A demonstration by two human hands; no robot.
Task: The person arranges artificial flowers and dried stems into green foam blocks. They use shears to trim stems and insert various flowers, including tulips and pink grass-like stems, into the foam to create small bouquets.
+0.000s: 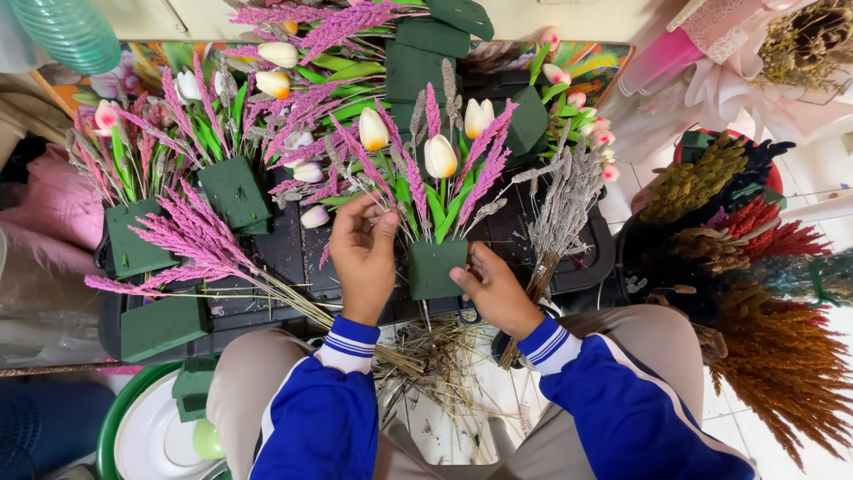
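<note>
Stems going into green floral foam block (435,268) — right hand (494,291) grips its side, left hand (364,253) pinches a stem; next insertion likely needs a steady block.

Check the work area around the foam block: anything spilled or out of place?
Yes: loose dry stem trimmings lie scattered on the floor between the knees, below the green foam block that the right hand steadies. The left hand is at the stems.

A white tiled floor (804,178) lay under even, soft light. Bunches of dried rust-brown and red grasses (782,356) stood at one side, and a green-rimmed basin (111,431) sat low at the other.
</note>
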